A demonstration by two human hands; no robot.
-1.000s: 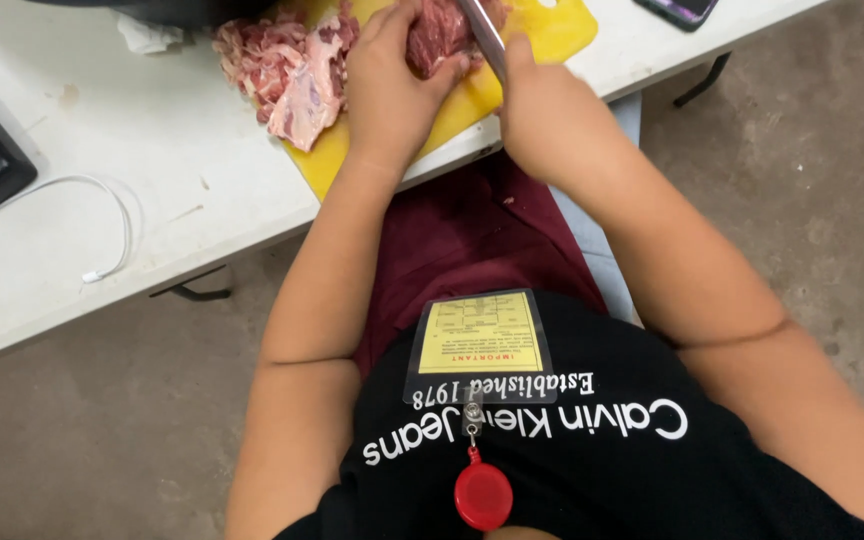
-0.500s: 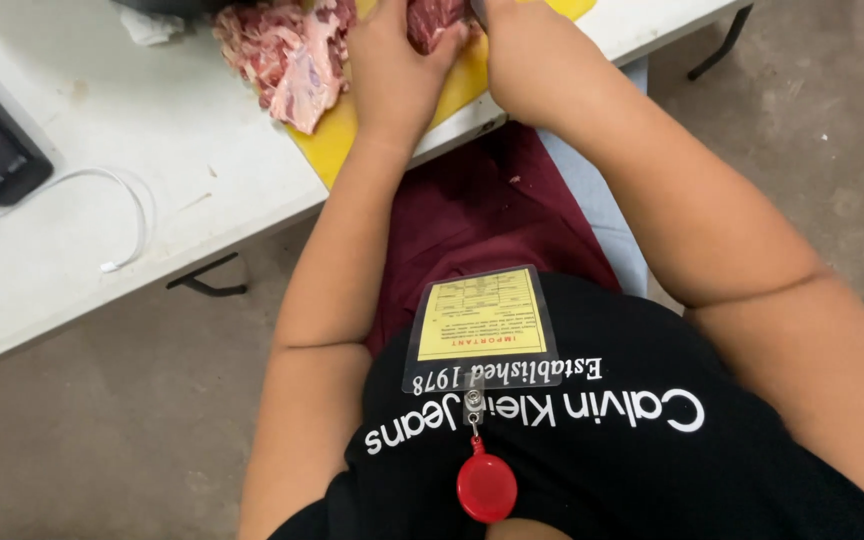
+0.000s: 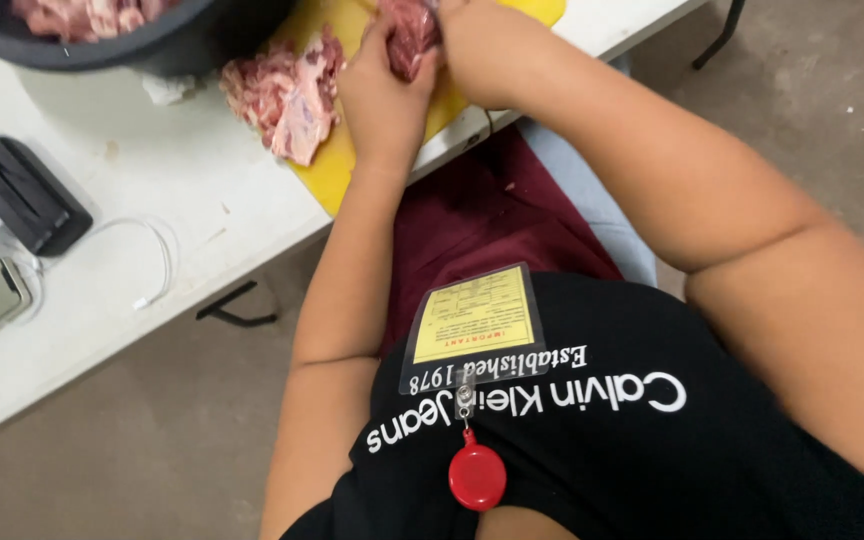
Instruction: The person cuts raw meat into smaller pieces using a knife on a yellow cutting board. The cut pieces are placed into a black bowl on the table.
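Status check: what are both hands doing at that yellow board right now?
Left hand gripping the dark red meat piece on the yellow cutting board. Right hand against it, grip unclear. Cut meat pile lies left.

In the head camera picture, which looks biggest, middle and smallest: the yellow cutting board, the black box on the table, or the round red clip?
1. Yellow plastic cutting board, though hands and meat cover part of it.
2. Black rectangular box on the white table.
3. Round red plastic clip; it hangs nearer the camera, yet looks smallest.
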